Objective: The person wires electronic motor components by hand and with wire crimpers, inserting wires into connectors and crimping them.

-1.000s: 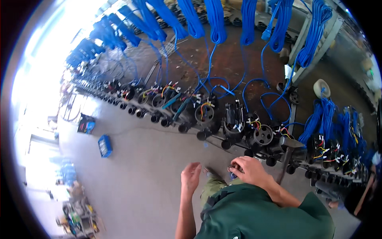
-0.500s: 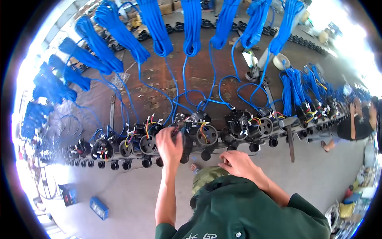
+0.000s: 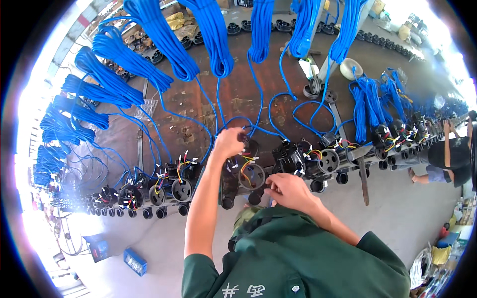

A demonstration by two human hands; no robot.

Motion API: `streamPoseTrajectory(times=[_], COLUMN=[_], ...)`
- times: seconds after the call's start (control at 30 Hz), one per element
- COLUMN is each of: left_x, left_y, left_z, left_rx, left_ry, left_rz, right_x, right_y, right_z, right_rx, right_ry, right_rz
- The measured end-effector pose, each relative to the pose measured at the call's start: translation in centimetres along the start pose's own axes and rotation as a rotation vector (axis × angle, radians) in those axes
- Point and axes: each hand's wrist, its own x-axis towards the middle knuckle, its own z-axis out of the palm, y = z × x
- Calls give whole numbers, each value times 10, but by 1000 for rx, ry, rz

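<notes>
My left hand [image 3: 229, 143] is closed around a small dark part at the near side of the table; its fingers hide most of that part. Just below and to the right stands a round black housing [image 3: 252, 177] with holes in its face and red and yellow wires across it. Near that housing's lower right, my right hand [image 3: 292, 191] hovers with loosely bent fingers and nothing visible in them. A black motor-like unit [image 3: 289, 158] with white connectors sits beyond the right hand. Blue cables [image 3: 258, 130] run from the parts across the table.
Bundled blue cable coils [image 3: 213, 44] hang in a row over the brown table [image 3: 198, 99]. More black housings [image 3: 182, 189] line the near rail. A flat bar [image 3: 364, 184] juts from the rail. A blue crate [image 3: 135, 261] is on the floor. Another person [image 3: 449, 154] works at right.
My left hand has moved up and away from the rail, from over a black housing to the small dark part. My right hand has shifted slightly up. The whole view has shifted a little.
</notes>
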Motion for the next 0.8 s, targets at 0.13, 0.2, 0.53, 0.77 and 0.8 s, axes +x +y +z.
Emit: streamPoseTrajectory(times=[0.13, 0.2, 0.53, 0.77, 0.8], left_x=[-25, -32, -1, -10, -16], left_y=[29, 44, -8, -9, 4], left_z=[-46, -62, 4, 12, 1], left_rx=[-306, -444, -527, -632, -668], left_ry=[-11, -120, -284, -216, -205], left_rz=[-31, -37, -90, -144, -201], right_x=[17, 29, 52, 42, 40], right_y=[20, 18, 11, 5, 2], right_z=[-3, -2, 28, 32, 34], right_rx=[-28, 37, 74, 132, 241], right_ry=[129, 196, 253, 310, 335], right_rz=[-83, -107, -90, -14, 44])
